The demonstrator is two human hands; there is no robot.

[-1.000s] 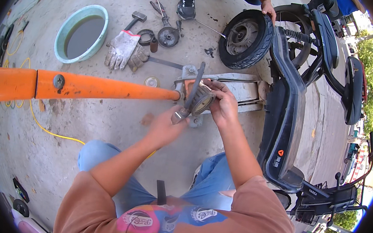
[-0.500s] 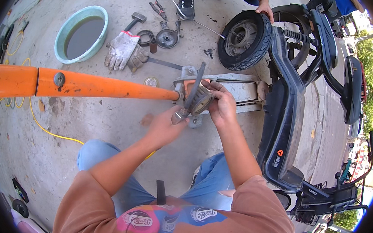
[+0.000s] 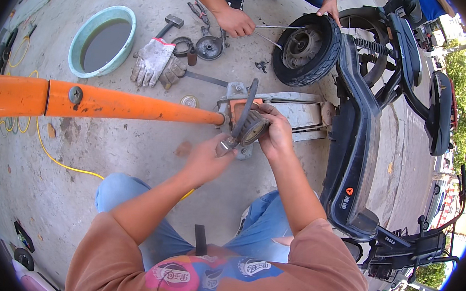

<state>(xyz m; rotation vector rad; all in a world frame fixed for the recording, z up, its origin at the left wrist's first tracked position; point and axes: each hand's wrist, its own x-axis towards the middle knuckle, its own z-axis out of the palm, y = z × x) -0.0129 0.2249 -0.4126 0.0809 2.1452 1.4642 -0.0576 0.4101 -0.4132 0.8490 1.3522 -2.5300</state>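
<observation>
My left hand (image 3: pixel 210 154) grips the metal end (image 3: pixel 225 146) of an air gauge tool with a black hose (image 3: pixel 244 111) looping up from it. My right hand (image 3: pixel 275 132) is closed on the tool's round gauge (image 3: pixel 253 128) in its ribbed dark housing, fingers on its upper right side. Both hands are over a grey floor jack (image 3: pixel 311 113) with an orange plate and a long orange handle (image 3: pixel 135 105). A yellow hose (image 3: pixel 70 167) runs along the ground and under my left forearm.
A co-worker's hands (image 3: pixel 237 23) work metal levers at a wheel (image 3: pixel 306 47). A scooter (image 3: pixel 352 155) lies on the right. A basin of murky water (image 3: pixel 101 45), gloves (image 3: pixel 149 65), a hammer (image 3: pixel 174 20), pliers (image 3: pixel 198 11), metal parts (image 3: pixel 209 48) and a round tin (image 3: pixel 189 101) lie about.
The co-worker's hand at the top has come down and rightward toward the wheel, and their head now shows at the top edge. My hands are nearly still on the gauge tool.
</observation>
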